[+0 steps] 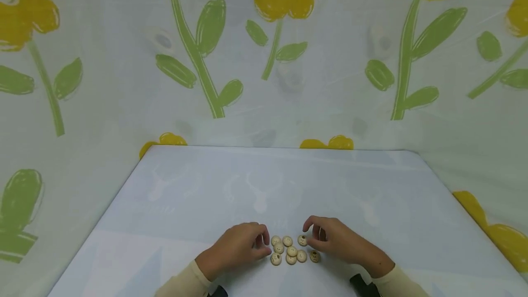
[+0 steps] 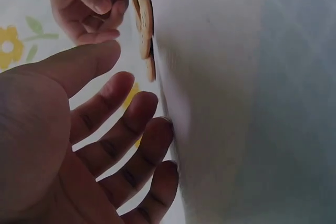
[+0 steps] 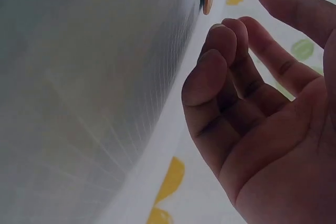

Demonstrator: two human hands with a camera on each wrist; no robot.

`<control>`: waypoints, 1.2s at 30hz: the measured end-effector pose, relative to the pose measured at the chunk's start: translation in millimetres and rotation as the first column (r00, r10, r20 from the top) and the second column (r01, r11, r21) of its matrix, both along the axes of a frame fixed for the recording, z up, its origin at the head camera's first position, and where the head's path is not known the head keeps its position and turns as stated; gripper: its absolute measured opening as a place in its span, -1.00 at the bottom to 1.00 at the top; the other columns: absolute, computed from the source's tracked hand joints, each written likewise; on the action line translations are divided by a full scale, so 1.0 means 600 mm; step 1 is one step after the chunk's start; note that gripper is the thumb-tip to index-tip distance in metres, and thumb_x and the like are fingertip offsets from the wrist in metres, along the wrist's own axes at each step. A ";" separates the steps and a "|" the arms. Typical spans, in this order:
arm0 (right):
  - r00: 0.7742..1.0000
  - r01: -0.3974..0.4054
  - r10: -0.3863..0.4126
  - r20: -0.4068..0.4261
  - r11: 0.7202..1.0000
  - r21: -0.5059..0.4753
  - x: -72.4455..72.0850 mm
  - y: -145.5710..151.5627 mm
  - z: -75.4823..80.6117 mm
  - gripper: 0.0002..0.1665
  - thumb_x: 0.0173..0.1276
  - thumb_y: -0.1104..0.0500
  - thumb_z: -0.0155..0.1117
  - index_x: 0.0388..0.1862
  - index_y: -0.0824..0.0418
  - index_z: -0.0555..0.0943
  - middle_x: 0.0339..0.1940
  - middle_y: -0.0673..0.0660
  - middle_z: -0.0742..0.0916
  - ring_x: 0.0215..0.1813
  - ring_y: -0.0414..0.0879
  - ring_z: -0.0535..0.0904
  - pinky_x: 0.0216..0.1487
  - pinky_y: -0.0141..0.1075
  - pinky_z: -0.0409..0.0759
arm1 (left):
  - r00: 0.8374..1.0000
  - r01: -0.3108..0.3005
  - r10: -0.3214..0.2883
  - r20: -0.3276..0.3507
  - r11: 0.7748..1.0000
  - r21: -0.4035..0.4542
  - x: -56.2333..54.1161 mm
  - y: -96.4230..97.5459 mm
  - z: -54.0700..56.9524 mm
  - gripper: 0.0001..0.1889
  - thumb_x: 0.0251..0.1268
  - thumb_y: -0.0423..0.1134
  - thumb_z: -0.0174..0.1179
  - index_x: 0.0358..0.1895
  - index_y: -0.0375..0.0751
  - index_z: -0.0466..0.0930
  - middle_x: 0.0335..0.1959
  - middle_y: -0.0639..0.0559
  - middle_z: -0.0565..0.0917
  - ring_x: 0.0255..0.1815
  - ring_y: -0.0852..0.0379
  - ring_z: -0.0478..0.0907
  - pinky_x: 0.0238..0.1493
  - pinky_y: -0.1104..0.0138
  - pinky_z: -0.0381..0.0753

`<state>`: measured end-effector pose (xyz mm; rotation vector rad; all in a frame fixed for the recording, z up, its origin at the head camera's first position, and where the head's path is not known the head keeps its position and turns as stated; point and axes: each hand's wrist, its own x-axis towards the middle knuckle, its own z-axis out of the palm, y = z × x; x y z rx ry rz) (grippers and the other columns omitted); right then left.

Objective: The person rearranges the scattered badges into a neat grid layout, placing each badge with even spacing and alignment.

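Several small round wooden discs (image 1: pixel 292 251) with dark marks on their faces lie in a loose cluster, some overlapping. My left hand (image 1: pixel 244 247) is at the cluster's left side, its thumb and fingers apart and slightly bent with nothing between them. On the other side, my right hand (image 1: pixel 339 240) has its thumb and index finger spread beside a disc (image 1: pixel 302 240) at the upper right of the cluster. In the left wrist view, the stacked discs (image 2: pixel 145 24) appear edge-on beyond the left fingertips. The right wrist view shows the loosely curled right fingers (image 3: pixel 205 80) holding nothing.
A pale table (image 1: pixel 264 191) with faint prints lies under both hands. Behind it and at its sides hangs a white cloth (image 1: pixel 330 81) printed with yellow flowers and green leaves. A dark band (image 1: pixel 363 285) sits at the right wrist by the cream sleeve (image 1: pixel 398 283).
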<state>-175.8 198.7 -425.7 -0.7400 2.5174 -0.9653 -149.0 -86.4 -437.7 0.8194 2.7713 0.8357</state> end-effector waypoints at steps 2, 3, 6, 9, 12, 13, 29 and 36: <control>1.000 -0.011 0.011 0.005 1.000 -0.001 0.002 -0.001 -0.001 -0.74 0.40 0.06 0.33 0.00 0.08 0.58 -0.41 -0.08 0.61 -0.43 -0.31 0.46 -0.42 -0.38 0.49 | 1.000 0.026 -0.026 0.011 1.000 -0.004 0.000 0.004 -0.001 -0.83 0.19 -0.06 0.42 -0.33 0.08 0.60 -0.47 0.32 0.53 -0.44 0.44 0.38 -0.31 0.45 0.42; 1.000 -0.012 0.012 0.006 1.000 0.002 0.002 -0.001 -0.001 -0.73 0.39 0.07 0.34 0.02 0.07 0.59 -0.41 -0.08 0.61 -0.43 -0.31 0.46 -0.42 -0.38 0.49 | 0.999 0.038 -0.038 0.012 0.999 -0.008 0.000 0.005 -0.002 -0.83 0.17 -0.05 0.43 -0.33 0.09 0.60 -0.47 0.33 0.53 -0.43 0.44 0.38 -0.28 0.44 0.42; 1.000 -0.019 0.019 0.013 1.000 0.007 0.004 0.001 -0.003 -0.66 0.39 0.08 0.34 0.10 0.08 0.59 -0.39 -0.08 0.61 -0.42 -0.31 0.46 -0.41 -0.38 0.48 | 0.998 0.066 -0.065 0.019 0.998 -0.016 0.000 0.008 -0.006 -0.83 0.15 -0.04 0.45 -0.33 0.12 0.62 -0.47 0.35 0.52 -0.41 0.46 0.39 -0.22 0.41 0.41; 0.999 -0.031 0.031 0.015 0.999 0.015 0.003 0.001 -0.006 -0.62 0.39 0.10 0.34 0.16 0.09 0.60 -0.36 -0.08 0.61 -0.40 -0.31 0.46 -0.39 -0.39 0.49 | 0.997 0.079 -0.079 0.011 0.997 -0.014 0.000 0.009 -0.010 -0.82 0.12 -0.02 0.46 -0.33 0.15 0.63 -0.47 0.37 0.50 -0.39 0.46 0.39 -0.22 0.38 0.37; 0.999 -0.034 0.033 0.026 0.999 0.017 0.001 0.000 -0.012 -0.61 0.38 0.11 0.35 0.17 0.09 0.61 -0.35 -0.09 0.60 -0.39 -0.31 0.46 -0.36 -0.39 0.49 | 0.996 0.082 -0.082 0.017 0.997 -0.001 0.000 0.007 -0.017 -0.83 0.11 0.00 0.46 -0.33 0.18 0.63 -0.48 0.39 0.48 -0.37 0.46 0.37 -0.21 0.35 0.30; 0.999 -0.034 0.033 0.028 0.999 0.017 0.001 0.000 -0.014 -0.61 0.38 0.11 0.35 0.16 0.09 0.61 -0.35 -0.09 0.60 -0.39 -0.32 0.46 -0.36 -0.39 0.49 | 0.996 0.085 -0.085 0.018 0.996 0.003 0.000 0.007 -0.020 -0.83 0.11 0.00 0.46 -0.33 0.19 0.63 -0.48 0.40 0.48 -0.36 0.46 0.37 -0.21 0.34 0.29; 0.999 -0.016 0.019 -0.048 0.998 0.053 -0.004 -0.006 -0.020 -0.69 0.34 0.15 0.39 0.06 0.07 0.67 -0.39 -0.15 0.58 -0.38 -0.34 0.44 -0.36 -0.41 0.47 | 0.998 0.068 -0.068 -0.001 0.997 0.030 -0.005 0.004 -0.037 -0.77 0.08 0.07 0.47 -0.28 0.26 0.60 -0.48 0.43 0.42 -0.33 0.45 0.33 -0.24 0.36 0.21; 0.998 0.016 -0.011 -0.055 0.996 0.086 0.000 -0.006 -0.025 -0.75 0.32 0.15 0.40 -0.02 0.03 0.69 -0.40 -0.16 0.57 -0.38 -0.33 0.44 -0.35 -0.40 0.46 | 0.997 0.073 -0.073 0.012 0.997 0.027 -0.002 0.007 -0.032 -0.77 0.08 0.06 0.47 -0.28 0.25 0.61 -0.49 0.40 0.41 -0.32 0.43 0.33 -0.23 0.34 0.21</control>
